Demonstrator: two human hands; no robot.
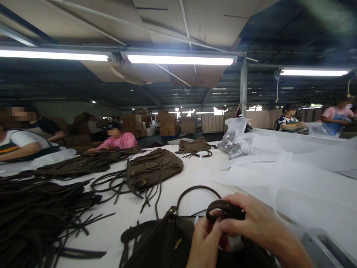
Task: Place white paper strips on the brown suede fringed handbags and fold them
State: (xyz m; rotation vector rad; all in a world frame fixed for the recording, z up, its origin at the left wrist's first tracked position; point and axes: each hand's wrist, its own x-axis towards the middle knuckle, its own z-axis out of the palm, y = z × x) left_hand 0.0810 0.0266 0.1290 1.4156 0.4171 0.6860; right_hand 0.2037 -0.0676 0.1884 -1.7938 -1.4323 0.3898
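A dark brown handbag (170, 242) lies on the white table right in front of me, its thin rounded handle (195, 188) arching up behind. My right hand (253, 219) is closed around a coiled dark strap (223, 206) above the bag. From below, my left hand (206, 238) meets it with fingers pinched at the strap's looped end, close to the right thumb. Something whitish shows beneath the fingers, too hidden to name. The bag's lower part runs out of view.
Dark bags with loose straps pile up on the left (41, 219). Another brown bag (156, 167) and a smaller one (195, 145) lie further back. White sheets (315, 186) cover the right side, near a grey box-like object (329, 245) and a clear plastic bag (237, 139). Several co-workers sit around.
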